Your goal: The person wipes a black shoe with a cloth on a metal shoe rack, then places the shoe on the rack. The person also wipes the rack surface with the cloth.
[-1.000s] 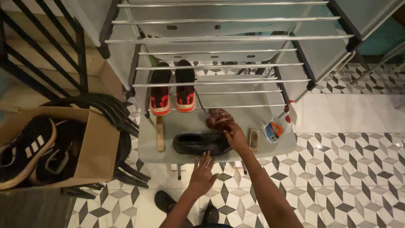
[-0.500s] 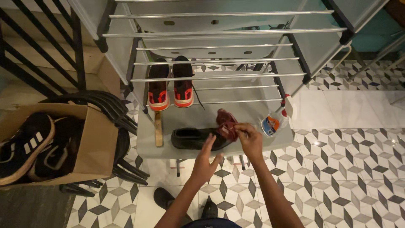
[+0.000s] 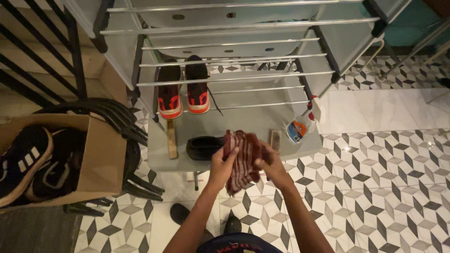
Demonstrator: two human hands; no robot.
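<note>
- Both hands on one red striped cloth [image 3: 241,159], held up above the front edge of the grey table [image 3: 234,122]; cloth hangs down between them
- left hand [image 3: 221,164] closed on the cloth's left edge, right hand [image 3: 269,165] closed on its right edge
- one black shoe [image 3: 204,147] on the table just behind the cloth, its toe end hidden by it
- one small brush [image 3: 275,139] to the right of the cloth, one spray bottle [image 3: 300,126] lying near the table's right edge
- one wooden strip [image 3: 172,138] left of the black shoe
- two red-and-black sneakers [image 3: 183,89] side by side at the table's back, under a chrome rail rack [image 3: 234,77]
- one cardboard box [image 3: 101,159] at left with black shoes inside, exact count unclear, on stacked black chairs [image 3: 124,119]
- floor [image 3: 375,187]: grey-and-white geometric tile; black stair railing [image 3: 42,56] top left
</note>
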